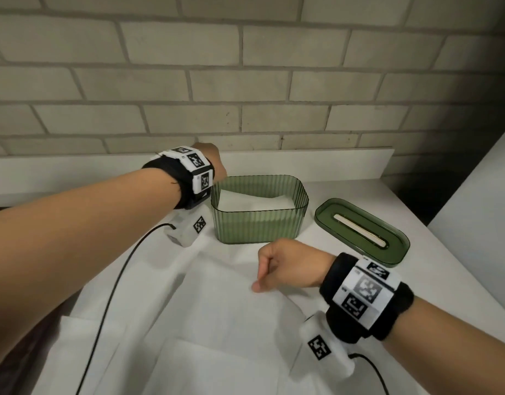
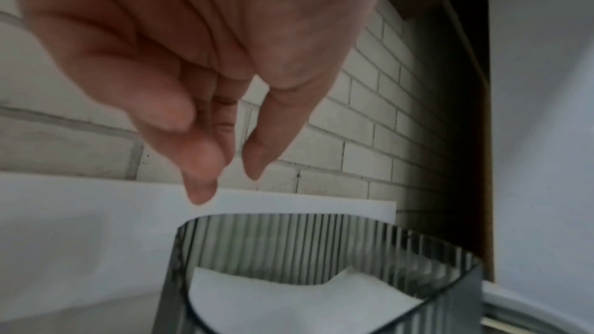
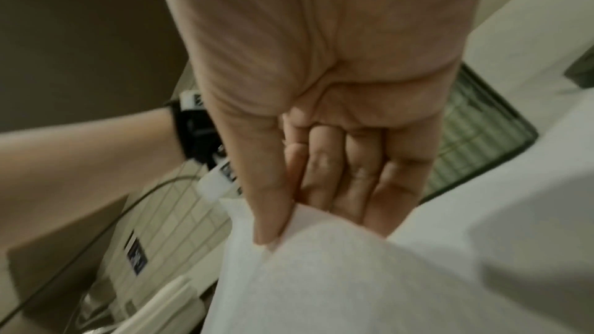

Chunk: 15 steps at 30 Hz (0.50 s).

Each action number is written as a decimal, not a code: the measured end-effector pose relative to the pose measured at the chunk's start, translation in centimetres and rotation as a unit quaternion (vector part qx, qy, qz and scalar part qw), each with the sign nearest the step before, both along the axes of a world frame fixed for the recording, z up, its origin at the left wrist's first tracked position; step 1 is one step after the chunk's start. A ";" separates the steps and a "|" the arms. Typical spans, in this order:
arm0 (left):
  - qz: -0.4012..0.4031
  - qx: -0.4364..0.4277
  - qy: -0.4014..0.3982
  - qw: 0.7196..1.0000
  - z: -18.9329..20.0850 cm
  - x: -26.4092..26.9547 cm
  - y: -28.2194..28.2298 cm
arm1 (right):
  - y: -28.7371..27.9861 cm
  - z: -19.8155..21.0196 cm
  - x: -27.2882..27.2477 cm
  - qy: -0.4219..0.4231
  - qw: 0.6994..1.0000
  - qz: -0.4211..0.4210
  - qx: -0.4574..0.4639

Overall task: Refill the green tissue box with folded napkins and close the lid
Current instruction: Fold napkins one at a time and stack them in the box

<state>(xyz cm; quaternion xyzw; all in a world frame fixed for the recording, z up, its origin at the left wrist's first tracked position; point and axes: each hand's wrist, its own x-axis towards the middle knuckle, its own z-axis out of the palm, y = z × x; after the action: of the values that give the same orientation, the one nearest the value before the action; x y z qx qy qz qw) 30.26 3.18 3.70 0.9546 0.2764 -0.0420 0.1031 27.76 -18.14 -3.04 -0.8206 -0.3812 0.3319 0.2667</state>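
The green ribbed tissue box (image 1: 260, 223) stands open on the white table, with folded white napkins (image 1: 254, 201) lying inside. Its green lid (image 1: 329, 216) lies to the right, slot facing up. My left hand (image 1: 214, 163) hovers over the box's far left corner. In the left wrist view this hand (image 2: 226, 184) has loose fingers holding nothing above the box rim (image 2: 289, 235) and the napkins (image 2: 289, 301). My right hand (image 1: 262, 280) is in front of the box and pinches the edge of a white napkin (image 1: 231, 306). The pinch (image 3: 282, 227) on the napkin (image 3: 321, 283) shows between thumb and fingers.
Several more white napkin sheets (image 1: 89, 352) are spread across the near table. A raised white ledge (image 1: 302, 158) runs below the brick wall behind the box. Black cables (image 1: 111, 286) trail from both wrist cameras. A white panel (image 1: 473, 201) rises at the right.
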 end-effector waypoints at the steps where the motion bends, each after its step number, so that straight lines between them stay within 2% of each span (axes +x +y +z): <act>1: -0.008 -0.004 0.007 1.000 0.1 -0.3 0.4 | -0.2 0.3 0.4 0.026 1.000 -0.009 0.013; 6: -0.013 -0.071 -0.061 0.996 0.0 -6.0 0.0 | -1.0 0.7 1.8 0.148 0.985 -0.048 0.079; 8: -0.006 -0.108 -0.083 0.991 -0.7 -8.4 0.0 | -1.2 0.9 2.0 0.160 0.979 -0.038 0.123; 13: -0.024 -0.193 -0.184 0.964 -1.8 -13.8 -1.3 | -1.5 2.7 2.0 -0.005 0.988 0.048 0.148; 15: -0.051 -0.226 -0.185 0.955 -2.8 -15.4 -2.1 | -1.4 3.6 1.9 -0.059 0.986 0.062 0.142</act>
<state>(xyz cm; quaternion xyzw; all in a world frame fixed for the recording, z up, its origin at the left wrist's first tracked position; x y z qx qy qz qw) 14.88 1.05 0.90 0.9101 0.1868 0.0684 0.3635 29.71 -19.51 0.59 -0.7671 -0.4897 0.2414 0.3368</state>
